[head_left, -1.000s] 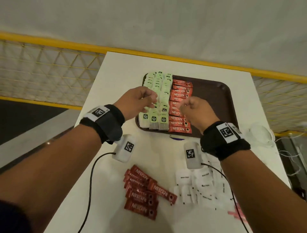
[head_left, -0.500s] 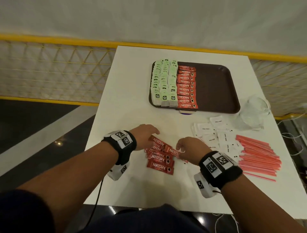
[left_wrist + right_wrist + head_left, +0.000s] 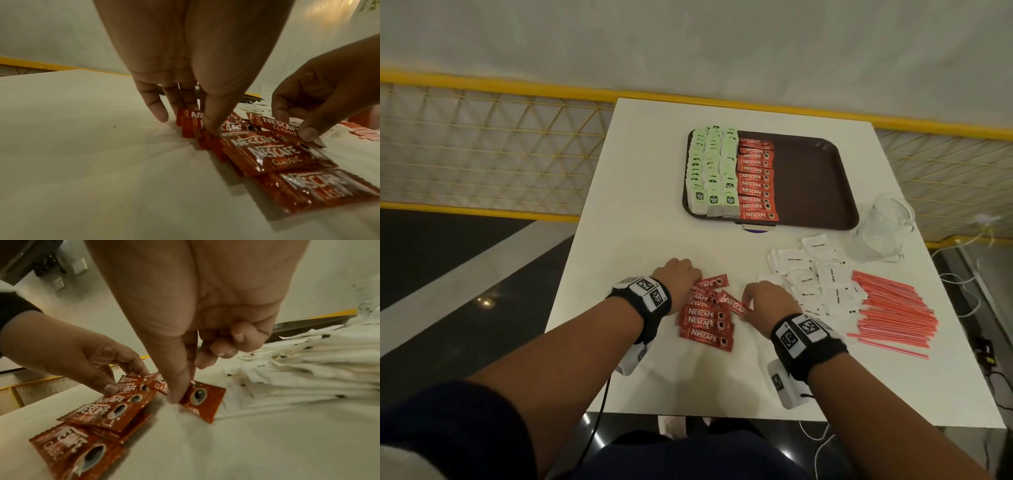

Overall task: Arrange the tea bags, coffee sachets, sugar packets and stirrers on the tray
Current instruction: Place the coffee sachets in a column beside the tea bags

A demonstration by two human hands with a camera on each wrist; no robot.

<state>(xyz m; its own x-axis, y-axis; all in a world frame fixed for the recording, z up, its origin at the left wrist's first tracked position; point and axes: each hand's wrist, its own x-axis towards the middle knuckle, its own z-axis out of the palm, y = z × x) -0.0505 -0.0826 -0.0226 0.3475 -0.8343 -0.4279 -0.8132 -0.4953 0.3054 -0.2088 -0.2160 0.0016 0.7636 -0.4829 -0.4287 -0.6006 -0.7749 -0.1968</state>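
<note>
A loose pile of red Nescafe coffee sachets (image 3: 705, 323) lies on the white table near its front edge. My left hand (image 3: 693, 279) pinches the left end of a sachet (image 3: 191, 120) at the pile's far side, thumb in front and fingers behind. My right hand (image 3: 748, 305) pinches the right end of one slanted sachet (image 3: 203, 400) between thumb and index finger. The brown tray (image 3: 808, 178) stands farther back, with rows of green tea bags (image 3: 710, 171) on its left and a column of coffee sachets (image 3: 755, 181) beside them.
White sugar packets (image 3: 811, 274) lie in a heap right of my right hand. Red stirrers (image 3: 890, 308) lie in a bundle farther right. A clear glass jar (image 3: 880, 229) stands by the tray's right corner. A yellow mesh railing (image 3: 482, 144) runs behind the table.
Both hands have come back from the tray to the loose sachet pile near the front edge. They now pinch sachets there, and the head view has pulled back.
</note>
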